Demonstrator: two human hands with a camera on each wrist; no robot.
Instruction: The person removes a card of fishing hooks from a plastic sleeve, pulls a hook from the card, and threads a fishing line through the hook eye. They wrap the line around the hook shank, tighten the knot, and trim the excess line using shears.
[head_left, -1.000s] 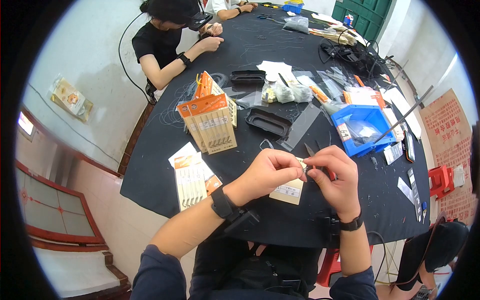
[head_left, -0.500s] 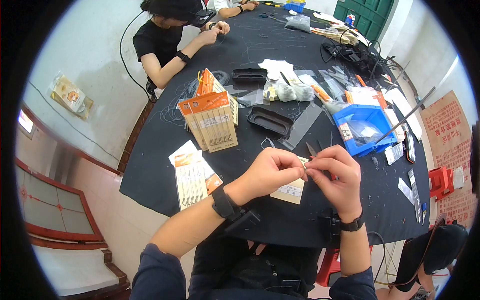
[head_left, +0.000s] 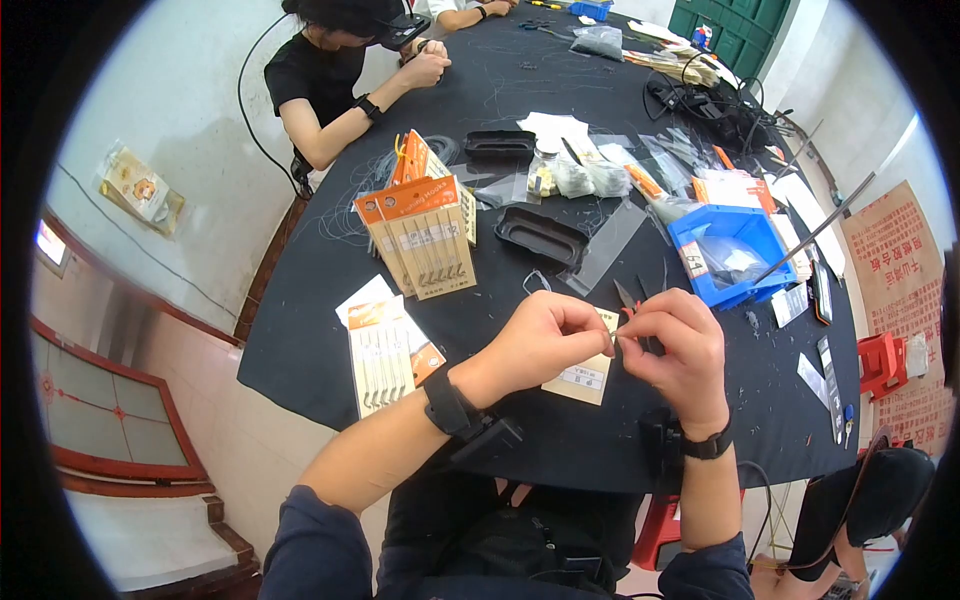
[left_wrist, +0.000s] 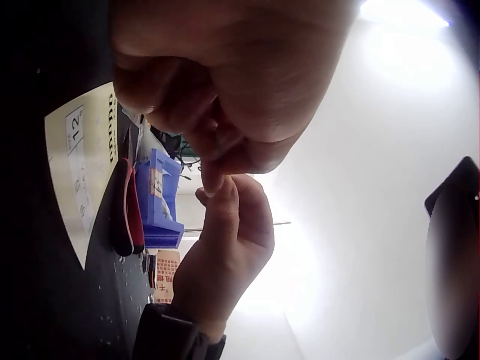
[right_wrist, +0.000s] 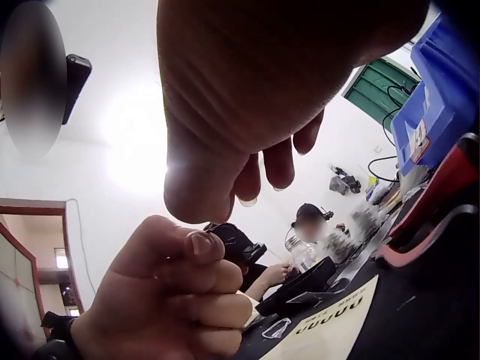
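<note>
Thumb and forefinger of the left hand [head_left: 545,345] pinch something tiny, mostly hidden by the fingertips. Facing it, the right hand [head_left: 680,350] pinches at the same spot, its fingertips almost against the left ones. Beneath both hands a beige card [head_left: 580,378] with a white label lies on the black cloth; the left wrist view shows "12" on that label [left_wrist: 76,131] and a row of dark hooks along the card. Red-handled pliers [head_left: 627,298] lie just beyond the right fingers, partly covered by them.
Packed hook cards [head_left: 425,240] stand at the left, with more cards [head_left: 380,365] lying nearer. Black trays [head_left: 541,238], a blue bin [head_left: 730,255] with a thin rod, and plastic bags [head_left: 590,178] are beyond the hands. Another person [head_left: 325,90] sits at the far left.
The right hand has shifted slightly, showing more of the pliers. Both hands stay close together over the card. Across the table, the other person's hands have moved.
</note>
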